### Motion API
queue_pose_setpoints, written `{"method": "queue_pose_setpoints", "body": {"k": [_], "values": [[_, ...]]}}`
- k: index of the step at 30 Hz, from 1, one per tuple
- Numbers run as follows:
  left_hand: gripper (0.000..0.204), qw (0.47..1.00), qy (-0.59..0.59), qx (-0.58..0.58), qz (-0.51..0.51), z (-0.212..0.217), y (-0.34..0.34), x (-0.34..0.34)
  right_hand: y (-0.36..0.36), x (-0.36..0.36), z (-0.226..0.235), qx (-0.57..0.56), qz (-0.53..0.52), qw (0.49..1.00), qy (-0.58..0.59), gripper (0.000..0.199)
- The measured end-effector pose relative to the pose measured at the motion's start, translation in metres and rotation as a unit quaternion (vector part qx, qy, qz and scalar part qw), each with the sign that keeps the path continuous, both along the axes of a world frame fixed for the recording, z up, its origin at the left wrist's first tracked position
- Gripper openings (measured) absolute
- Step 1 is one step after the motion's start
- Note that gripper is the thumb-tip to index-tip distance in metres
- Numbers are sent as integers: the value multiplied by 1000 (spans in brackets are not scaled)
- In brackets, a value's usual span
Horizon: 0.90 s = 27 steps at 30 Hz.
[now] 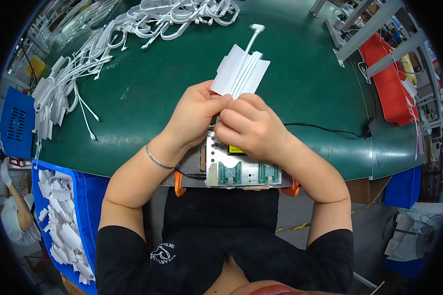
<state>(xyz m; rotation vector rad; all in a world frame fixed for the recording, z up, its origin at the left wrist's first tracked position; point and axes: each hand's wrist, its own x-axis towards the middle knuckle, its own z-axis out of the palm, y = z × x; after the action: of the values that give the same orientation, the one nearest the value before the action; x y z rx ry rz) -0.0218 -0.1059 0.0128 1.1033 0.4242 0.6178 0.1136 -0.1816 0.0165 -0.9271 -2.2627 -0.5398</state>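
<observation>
A folded white paper sleeve (228, 70) with a bundled white cable (246, 73) lying along it is held up over the table in front of me. One connector end of the cable sticks out beyond the far edge of the sleeve. My left hand (196, 114) pinches the sleeve's near left corner between thumb and fingers. Against it, my right hand (253, 127) is closed at the near end of the cable bundle, its fingertips mostly hidden. Just below the hands sits a metal test fixture (241, 173) with two green circuit boards and a partly covered display.
Many white cables (152, 22) in paper sleeves lie along the far and left side of the green table (310, 88). A blue bin (86, 196) of paper scraps stands at lower left. Orange clamps (180, 184) flank the fixture. A red bin (386, 83) and metal posts stand right; another person (17, 216) is far left.
</observation>
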Motion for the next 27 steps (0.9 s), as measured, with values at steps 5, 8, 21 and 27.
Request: {"method": "queue_pose_setpoints", "body": {"k": [5,8,21,27], "values": [[23,998,-13,8,-64,-4,22,-5,9,9,0,-16,44,996,73,22],[15,976,112,77,-173,3,61,-22,19,27,6,3,-93,990,111,20],[23,969,167,91,-159,4,50,-18,27,50,-11,-124,-72,985,99,21],[19,938,254,225,-72,-11,54,-15,23,44,-10,-367,-54,872,318,33]]}}
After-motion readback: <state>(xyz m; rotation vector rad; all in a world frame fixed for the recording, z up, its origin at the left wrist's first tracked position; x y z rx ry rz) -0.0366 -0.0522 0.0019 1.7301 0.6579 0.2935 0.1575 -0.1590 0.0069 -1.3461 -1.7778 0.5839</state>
